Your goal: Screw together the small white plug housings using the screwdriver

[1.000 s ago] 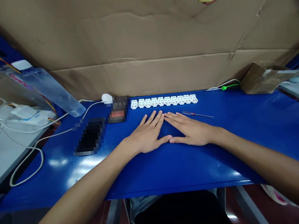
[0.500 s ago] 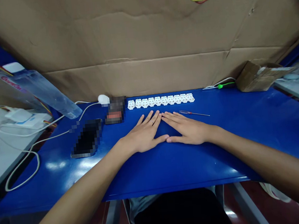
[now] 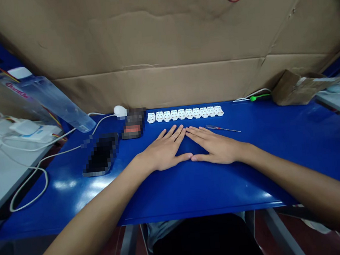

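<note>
My left hand point(image 3: 164, 150) and my right hand point(image 3: 215, 145) lie flat, palms down, on the blue table point(image 3: 280, 153), fingers stretched out, thumb tips almost touching. Neither holds anything. Just beyond my fingertips a row of several white plastic terminal blocks point(image 3: 185, 114) runs left to right. A thin screwdriver with a red handle point(image 3: 222, 128) lies right of my right hand's fingers.
A dark phone point(image 3: 101, 159) and a small dark box point(image 3: 132, 124) lie left of my hands, by a white cable point(image 3: 39, 172) and a white plug point(image 3: 120, 111). A green-handled tool point(image 3: 259, 97) and a cardboard box point(image 3: 297, 87) sit far right. Cardboard backs the table.
Both hands stay flat in the same place. Only the camera has shifted slightly.
</note>
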The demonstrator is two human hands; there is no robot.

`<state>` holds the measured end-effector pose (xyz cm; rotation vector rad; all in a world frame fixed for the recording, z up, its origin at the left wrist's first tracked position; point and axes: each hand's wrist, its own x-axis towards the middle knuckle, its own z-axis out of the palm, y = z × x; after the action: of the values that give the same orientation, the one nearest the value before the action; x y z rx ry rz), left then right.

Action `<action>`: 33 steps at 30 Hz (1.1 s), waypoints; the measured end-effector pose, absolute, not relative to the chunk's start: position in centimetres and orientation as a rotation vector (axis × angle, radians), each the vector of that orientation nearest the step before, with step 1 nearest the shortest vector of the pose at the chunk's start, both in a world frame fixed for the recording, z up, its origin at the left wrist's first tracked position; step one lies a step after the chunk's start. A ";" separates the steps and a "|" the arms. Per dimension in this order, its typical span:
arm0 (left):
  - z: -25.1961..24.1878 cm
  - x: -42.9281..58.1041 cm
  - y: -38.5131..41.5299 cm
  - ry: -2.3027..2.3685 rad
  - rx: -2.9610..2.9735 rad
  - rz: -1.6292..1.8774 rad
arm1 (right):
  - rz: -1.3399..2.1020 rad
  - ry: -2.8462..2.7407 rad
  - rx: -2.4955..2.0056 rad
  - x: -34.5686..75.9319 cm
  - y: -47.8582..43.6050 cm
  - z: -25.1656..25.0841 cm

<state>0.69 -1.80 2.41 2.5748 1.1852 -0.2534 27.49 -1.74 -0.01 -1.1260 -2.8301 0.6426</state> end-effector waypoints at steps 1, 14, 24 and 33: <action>2.4 0.7 -1.8 1.184 2.573 -0.253 | 0.642 -2.830 -1.129 27.5 -1.7 0.0; 2.2 0.6 -1.6 1.177 2.586 -0.235 | 0.652 -2.819 -1.147 27.5 -1.8 0.1; 2.4 0.7 -1.8 1.188 2.595 -0.262 | 0.655 -2.762 -1.094 27.7 -1.7 -0.3; 2.3 0.8 -1.8 1.190 2.598 -0.267 | 0.657 -2.763 -1.111 27.6 -1.8 -0.2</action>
<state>0.78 -1.81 2.28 2.5980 1.1900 -0.2675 27.55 -1.76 -0.21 -1.1107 -2.7626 0.6567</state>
